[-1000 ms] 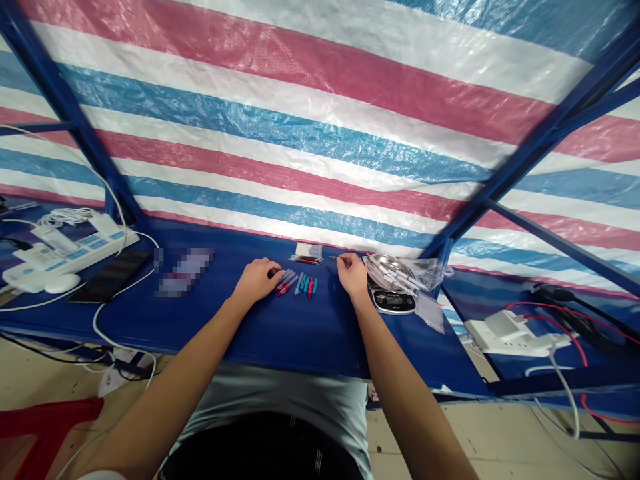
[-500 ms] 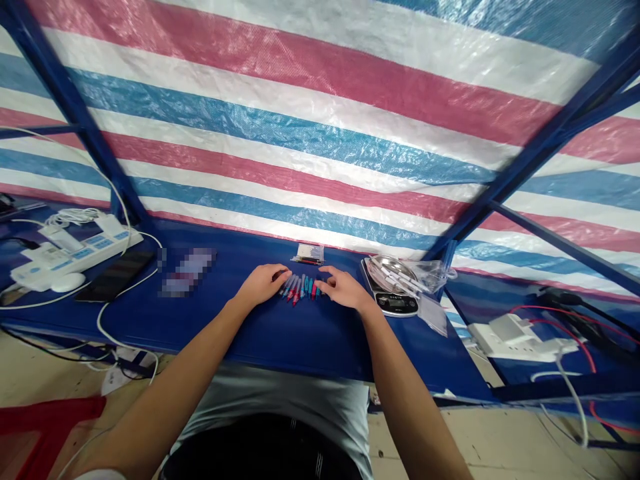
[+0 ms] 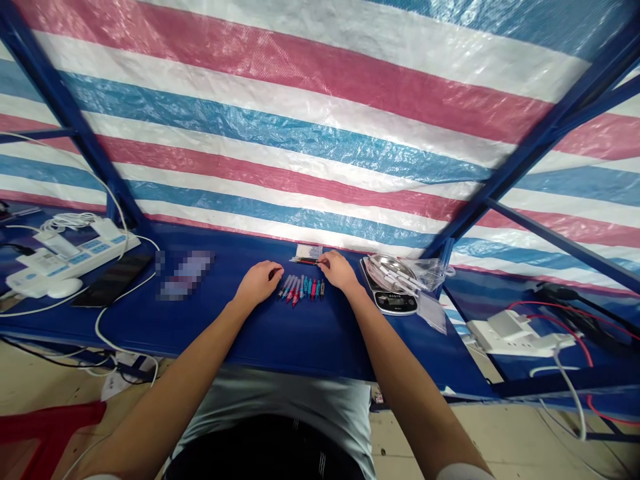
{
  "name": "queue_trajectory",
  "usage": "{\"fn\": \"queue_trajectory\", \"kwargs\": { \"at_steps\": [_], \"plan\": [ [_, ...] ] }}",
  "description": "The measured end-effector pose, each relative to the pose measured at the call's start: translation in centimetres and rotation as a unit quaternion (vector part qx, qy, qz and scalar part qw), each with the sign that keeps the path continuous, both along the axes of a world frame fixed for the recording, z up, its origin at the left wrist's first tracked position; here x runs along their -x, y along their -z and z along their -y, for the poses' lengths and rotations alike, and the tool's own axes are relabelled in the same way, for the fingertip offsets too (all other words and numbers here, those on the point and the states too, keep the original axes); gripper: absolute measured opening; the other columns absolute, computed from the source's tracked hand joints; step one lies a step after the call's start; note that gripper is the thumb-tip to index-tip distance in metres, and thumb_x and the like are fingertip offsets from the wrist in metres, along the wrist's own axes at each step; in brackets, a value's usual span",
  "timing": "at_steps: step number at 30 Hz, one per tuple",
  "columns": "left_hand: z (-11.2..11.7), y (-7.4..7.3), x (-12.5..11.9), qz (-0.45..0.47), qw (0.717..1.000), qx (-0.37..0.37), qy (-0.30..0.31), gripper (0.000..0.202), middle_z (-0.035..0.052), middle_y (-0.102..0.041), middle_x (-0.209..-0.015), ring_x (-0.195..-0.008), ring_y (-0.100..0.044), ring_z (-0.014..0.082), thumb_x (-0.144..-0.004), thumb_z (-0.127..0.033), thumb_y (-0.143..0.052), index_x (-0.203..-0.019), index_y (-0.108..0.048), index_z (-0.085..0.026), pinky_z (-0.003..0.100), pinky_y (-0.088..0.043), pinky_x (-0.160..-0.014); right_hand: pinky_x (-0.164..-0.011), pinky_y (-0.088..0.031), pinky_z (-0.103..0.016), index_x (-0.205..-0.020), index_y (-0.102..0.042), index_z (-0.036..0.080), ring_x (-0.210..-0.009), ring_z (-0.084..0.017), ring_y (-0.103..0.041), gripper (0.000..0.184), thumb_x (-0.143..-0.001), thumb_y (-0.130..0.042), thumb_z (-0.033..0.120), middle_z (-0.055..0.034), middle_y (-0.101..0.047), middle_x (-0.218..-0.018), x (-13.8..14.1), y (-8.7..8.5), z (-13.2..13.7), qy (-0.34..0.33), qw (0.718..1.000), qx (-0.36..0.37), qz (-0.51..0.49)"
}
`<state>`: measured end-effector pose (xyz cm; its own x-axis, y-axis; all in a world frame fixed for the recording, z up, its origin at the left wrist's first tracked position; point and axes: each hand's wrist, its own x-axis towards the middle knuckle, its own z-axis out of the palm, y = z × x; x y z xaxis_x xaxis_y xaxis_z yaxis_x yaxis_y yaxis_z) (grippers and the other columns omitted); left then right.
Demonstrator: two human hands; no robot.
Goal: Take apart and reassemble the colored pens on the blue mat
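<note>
Several pens (image 3: 302,289) lie side by side in a row on the blue table, with grey, red and teal parts. Just left of that row rests my left hand (image 3: 259,283), its fingers loosely bent, a gap between thumb and forefinger, and nothing in it. Behind the row, my right hand (image 3: 337,270) reaches to the right end of a dark thin pen (image 3: 306,261), which its thumb and fingertips pinch. This pen lies by a small clear packet (image 3: 309,251) with a white label. My right fingertips partly cover the pen's end.
Right of my hand stands a kitchen scale (image 3: 395,302) with a metal bowl and bagged white sticks on it. A white power strip (image 3: 75,257), cables and a black phone (image 3: 114,280) lie at left. A striped plastic sheet (image 3: 280,147) hangs behind the blue table (image 3: 300,340).
My right hand has moved from the right end of the pen row back to the dark pen behind it. My left hand has drawn slightly left, away from the row.
</note>
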<state>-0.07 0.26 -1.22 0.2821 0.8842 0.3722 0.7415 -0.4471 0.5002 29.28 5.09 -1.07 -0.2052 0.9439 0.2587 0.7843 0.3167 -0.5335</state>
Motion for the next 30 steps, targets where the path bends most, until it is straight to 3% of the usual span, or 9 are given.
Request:
{"fn": "queue_trajectory", "kwargs": {
  "at_steps": [7,12,17,23,30],
  "plan": [
    [-0.1,0.2,-0.1,-0.004,1.0,-0.005,0.015,0.032,0.0095,-0.076,-0.099,-0.095,-0.07,0.028,-0.106,-0.044,-0.056,-0.111,-0.079,-0.024,0.041,-0.055,-0.087,-0.069,-0.054,-0.028,-0.078,-0.078,0.021,-0.071,-0.021,-0.071,0.009,-0.084,-0.077,0.014,-0.0037,-0.079,-0.078,-0.6,-1.3,-3.0,-0.057,0.995,0.086,-0.017],
    [-0.1,0.7,-0.1,-0.026,0.999,-0.005,0.041,0.035,0.0097,-0.076,-0.107,-0.104,-0.069,0.0307,-0.101,-0.05,-0.066,-0.122,-0.077,-0.024,0.044,-0.053,-0.093,-0.064,-0.053,-0.027,-0.076,-0.079,0.021,-0.071,-0.021,-0.073,0.006,-0.079,-0.079,0.016,-0.0029,-0.08,-0.076,-0.7,-1.9,-3.7,-0.083,0.989,0.119,-0.023],
    [-0.2,0.8,0.0,-0.019,0.999,0.007,0.047,0.029,0.0077,-0.076,-0.104,-0.101,-0.068,0.0291,-0.099,-0.042,-0.067,-0.121,-0.076,-0.025,0.043,-0.053,-0.093,-0.07,-0.052,-0.029,-0.076,-0.076,0.021,-0.071,-0.02,-0.07,0.007,-0.083,-0.075,0.019,-0.0028,-0.079,-0.078,-0.8,-1.8,-2.6,-0.066,0.994,0.081,-0.036],
    [-0.6,1.2,0.2,-0.006,1.0,-0.002,0.031,0.025,0.0073,-0.076,-0.104,-0.103,-0.069,0.029,-0.094,-0.028,-0.068,-0.117,-0.078,-0.025,0.043,-0.054,-0.093,-0.083,-0.054,-0.033,-0.091,-0.072,0.021,-0.082,-0.021,-0.07,0.007,-0.092,-0.065,0.023,-0.0051,-0.078,-0.092,-0.7,-0.8,-0.1,-0.015,0.996,-0.002,-0.086],
    [-0.7,0.8,0.4,0.029,0.999,-0.009,0.02,0.026,0.0102,-0.074,-0.114,-0.111,-0.069,0.0284,-0.107,-0.03,-0.053,-0.115,-0.078,-0.024,0.045,-0.053,-0.105,-0.077,-0.054,-0.032,-0.088,-0.07,0.023,-0.078,-0.02,-0.071,0.007,-0.091,-0.065,0.024,-0.0028,-0.077,-0.089,-0.1,-0.4,2.3,-0.027,0.992,-0.031,-0.117]
  ]
}}
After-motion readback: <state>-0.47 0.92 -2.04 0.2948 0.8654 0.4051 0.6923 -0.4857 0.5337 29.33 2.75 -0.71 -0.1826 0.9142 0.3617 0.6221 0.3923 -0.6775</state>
